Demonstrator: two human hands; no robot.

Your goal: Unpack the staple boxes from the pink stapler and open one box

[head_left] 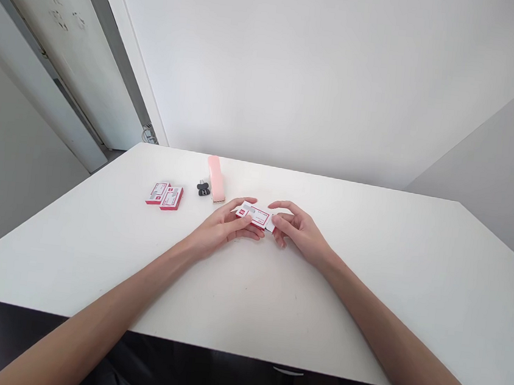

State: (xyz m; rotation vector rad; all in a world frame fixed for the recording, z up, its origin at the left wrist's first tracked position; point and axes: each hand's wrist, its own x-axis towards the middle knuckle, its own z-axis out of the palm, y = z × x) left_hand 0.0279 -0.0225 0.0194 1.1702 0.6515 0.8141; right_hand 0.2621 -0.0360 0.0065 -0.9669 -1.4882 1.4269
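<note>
A small red-and-white cardboard box (259, 216), the size of a staple box, is held just over the table in front of me. My left hand (230, 223) grips its left part, thumb on the top face and fingers curled beneath. At the right end a white end flap (270, 225) sticks out. My right hand (297, 227) pinches that end between the thumb and the fingers below, while its index finger is lifted and bent above. The print on the box is too small to read.
Two similar red-and-white boxes (172, 198) lie side by side at the left. A pink stapler (217, 179) and a small black object, perhaps a staple remover (203, 188), are behind my left hand. The white table (244, 314) meets a white wall (306, 69).
</note>
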